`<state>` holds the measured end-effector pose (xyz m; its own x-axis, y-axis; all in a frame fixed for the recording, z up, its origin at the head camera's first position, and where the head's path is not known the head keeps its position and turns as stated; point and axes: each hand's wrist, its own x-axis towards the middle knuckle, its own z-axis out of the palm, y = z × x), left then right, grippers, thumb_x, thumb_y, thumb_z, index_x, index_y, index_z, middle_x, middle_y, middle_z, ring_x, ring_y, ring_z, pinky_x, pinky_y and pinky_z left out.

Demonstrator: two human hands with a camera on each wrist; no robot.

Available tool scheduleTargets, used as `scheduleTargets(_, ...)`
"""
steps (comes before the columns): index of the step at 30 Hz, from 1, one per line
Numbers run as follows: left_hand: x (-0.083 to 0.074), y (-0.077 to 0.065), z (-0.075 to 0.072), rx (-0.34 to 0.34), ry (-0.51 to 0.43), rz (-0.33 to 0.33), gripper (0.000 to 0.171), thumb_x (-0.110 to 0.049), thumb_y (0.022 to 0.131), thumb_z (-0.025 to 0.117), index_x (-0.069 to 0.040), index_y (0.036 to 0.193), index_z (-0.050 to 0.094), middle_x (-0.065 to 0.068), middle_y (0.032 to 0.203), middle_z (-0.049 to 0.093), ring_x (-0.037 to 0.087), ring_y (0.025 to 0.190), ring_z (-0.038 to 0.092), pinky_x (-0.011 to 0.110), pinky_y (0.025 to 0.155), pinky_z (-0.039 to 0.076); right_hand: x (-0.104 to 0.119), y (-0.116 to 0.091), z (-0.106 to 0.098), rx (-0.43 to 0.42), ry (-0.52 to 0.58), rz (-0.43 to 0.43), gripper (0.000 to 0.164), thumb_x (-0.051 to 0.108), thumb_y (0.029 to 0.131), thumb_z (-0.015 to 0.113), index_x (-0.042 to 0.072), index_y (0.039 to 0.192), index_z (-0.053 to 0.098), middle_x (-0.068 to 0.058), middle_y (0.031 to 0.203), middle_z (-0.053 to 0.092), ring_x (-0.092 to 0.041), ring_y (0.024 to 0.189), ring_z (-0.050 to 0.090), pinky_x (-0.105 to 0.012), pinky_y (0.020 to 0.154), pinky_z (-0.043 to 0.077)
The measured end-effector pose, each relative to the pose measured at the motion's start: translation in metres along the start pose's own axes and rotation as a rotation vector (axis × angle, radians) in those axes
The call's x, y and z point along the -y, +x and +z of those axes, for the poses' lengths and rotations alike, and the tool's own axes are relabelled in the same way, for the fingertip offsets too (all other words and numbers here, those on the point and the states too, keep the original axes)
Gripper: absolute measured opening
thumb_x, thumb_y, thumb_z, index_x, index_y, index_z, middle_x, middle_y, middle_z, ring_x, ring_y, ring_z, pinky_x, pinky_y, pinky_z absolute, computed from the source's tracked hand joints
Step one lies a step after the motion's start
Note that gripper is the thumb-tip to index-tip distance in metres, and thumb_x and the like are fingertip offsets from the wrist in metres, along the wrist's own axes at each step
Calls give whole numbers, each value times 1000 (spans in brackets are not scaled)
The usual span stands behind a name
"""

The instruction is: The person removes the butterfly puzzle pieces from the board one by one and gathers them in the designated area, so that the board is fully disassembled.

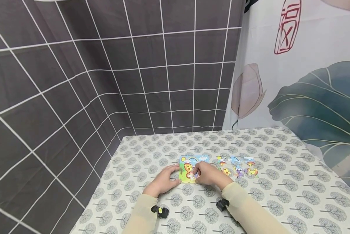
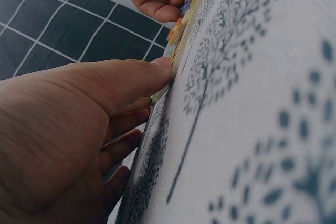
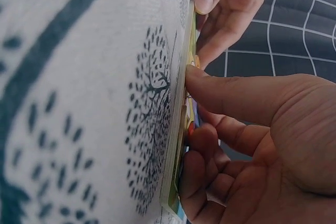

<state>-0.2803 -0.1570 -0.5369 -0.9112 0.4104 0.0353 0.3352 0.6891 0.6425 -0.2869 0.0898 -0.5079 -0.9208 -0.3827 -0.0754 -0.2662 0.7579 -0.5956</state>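
A colourful flat picture puzzle board (image 1: 184, 179) lies on the cloth, with a sun, rainbow and cartoon figures printed on it. My left hand (image 1: 164, 180) rests at its left edge, thumb and fingers spread and touching the border. Over the board's right half, my right hand (image 1: 207, 174) has its fingertips curled and pinches a small puzzle piece (image 3: 185, 121), mostly hidden by the fingers. The right thumb lies against the board's near edge in the right wrist view. Several loose puzzle pieces (image 1: 240, 172) are laid out to the right of the board.
A tree-patterned cloth (image 1: 151, 146) covers the table. A dark curtain with white grid lines (image 1: 181, 78) hangs at the back and left. Another curtain with lotus prints (image 1: 256, 39) hangs at the right. Each wrist wears a black strap-on camera (image 1: 160, 211).
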Motion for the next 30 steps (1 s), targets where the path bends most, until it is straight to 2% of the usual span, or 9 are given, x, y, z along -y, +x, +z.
scheduleTargets(7,-1,0,-2,2,-5,5,57,-28,94,78,-14,146,60,0,159,50,28,150,39,51,125,30,-2,2,1,-25,-4,-9,30,5,70,91,18,85,68,-5,93,52,-18,82,52,-35,72,50)
scheduleTargets(16,-1,-1,-2,2,-5,14,57,-28,94,78,-12,146,60,1,158,50,28,150,40,52,125,30,-3,1,0,-18,15,-25,31,3,71,92,17,87,69,-3,90,56,-18,81,52,-36,71,50)
scheduleTargets(23,0,0,-1,5,-1,10,56,-29,95,77,-14,146,60,0,159,50,27,150,39,51,125,29,-3,1,-2,-22,20,-30,35,-4,69,88,16,92,70,-2,91,57,-17,83,53,-37,76,52)
scheduleTargets(30,0,0,-2,2,9,15,57,-30,94,77,-14,146,60,0,159,50,27,150,40,51,125,30,-5,3,-4,-32,22,-25,40,-10,67,82,15,95,69,-3,88,58,-18,79,53,-36,70,50)
